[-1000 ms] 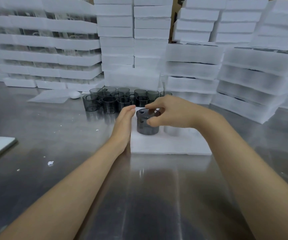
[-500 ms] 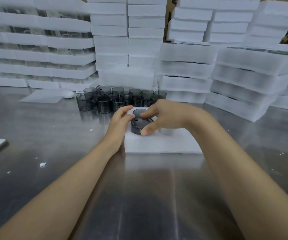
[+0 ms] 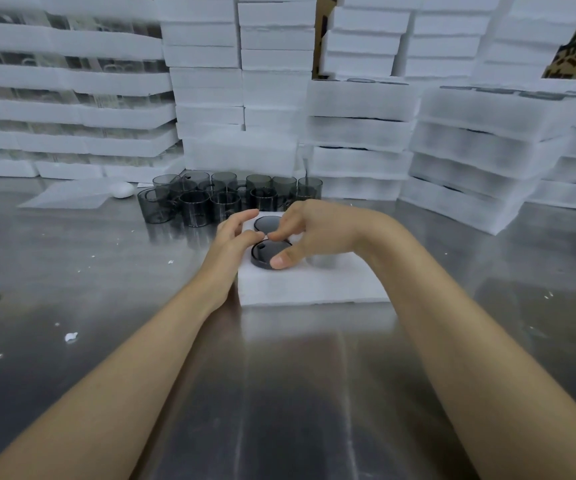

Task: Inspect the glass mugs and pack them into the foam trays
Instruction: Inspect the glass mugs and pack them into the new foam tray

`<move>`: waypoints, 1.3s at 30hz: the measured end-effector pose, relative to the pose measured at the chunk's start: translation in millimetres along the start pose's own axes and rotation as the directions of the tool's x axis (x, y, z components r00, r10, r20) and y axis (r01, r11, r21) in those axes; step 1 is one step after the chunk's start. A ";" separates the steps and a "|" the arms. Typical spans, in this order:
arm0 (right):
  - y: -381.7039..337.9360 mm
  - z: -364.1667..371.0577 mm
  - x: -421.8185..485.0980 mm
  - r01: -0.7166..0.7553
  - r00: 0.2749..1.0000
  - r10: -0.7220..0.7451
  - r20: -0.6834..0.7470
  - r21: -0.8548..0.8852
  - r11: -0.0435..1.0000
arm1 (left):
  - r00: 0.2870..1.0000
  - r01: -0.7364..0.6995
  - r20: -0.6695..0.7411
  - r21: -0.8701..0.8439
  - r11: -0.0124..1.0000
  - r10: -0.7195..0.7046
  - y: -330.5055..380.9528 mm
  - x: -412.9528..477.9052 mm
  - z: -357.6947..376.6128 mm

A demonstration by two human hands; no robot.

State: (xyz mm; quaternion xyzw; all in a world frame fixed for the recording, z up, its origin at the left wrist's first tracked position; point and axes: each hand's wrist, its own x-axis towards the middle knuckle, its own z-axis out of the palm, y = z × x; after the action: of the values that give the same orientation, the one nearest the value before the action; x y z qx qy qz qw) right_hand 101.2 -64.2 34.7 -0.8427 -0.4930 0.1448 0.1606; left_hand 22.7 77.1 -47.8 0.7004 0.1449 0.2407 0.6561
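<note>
Packing looks early on this tray. Foam tray (image 3: 309,284) sits mid-frame on the steel bench (image 3: 106,289); two smoked-glass mugs are in it so far: one fully sunk at the tray's far-left corner (image 3: 266,223), and a second (image 3: 265,255) just in front of it, nearly flush w/ the foam, only its rim proud. Right hand (image 3: 317,232) pinches that second mug's rim, thumb on the near edge, fingers curled over the far side; looks like it's seating it. Left hand (image 3: 236,237) rests on the tray's left edge, fingers loosely bent, touching the mug rim, steadying, not gripping. Rest of the tray's slots appear unfilled, though partly hid by the hand. Approx a dozen loose mugs (image 3: 224,199) wait behind the tray, center frame. Stacks of foam trays (image 3: 359,133) fill the background.
</note>
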 end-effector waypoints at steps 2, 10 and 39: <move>0.4 -0.1 -0.2 0.000 1.000 0.000 0.014 0.006 1.000 | 1.000 0.004 0.009 0.002 1.000 -0.004 1.0 -1.1 -0.8; -8.7 -4.0 5.5 -0.079 0.996 0.085 0.040 -0.120 0.990 | 0.998 0.002 0.059 0.000 1.000 -0.002 -1.8 1.3 -3.4; 35.8 -8.0 65.9 -0.055 0.569 0.201 -0.798 0.207 0.977 | 0.997 -0.035 0.071 -0.023 0.999 0.036 -3.6 4.1 -0.9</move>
State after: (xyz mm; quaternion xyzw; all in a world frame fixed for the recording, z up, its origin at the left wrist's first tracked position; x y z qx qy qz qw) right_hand 163.6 -24.0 21.5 -0.8328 -0.2884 -0.2079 0.4243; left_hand 26.0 80.4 -50.7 0.7039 0.1064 0.2288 0.6640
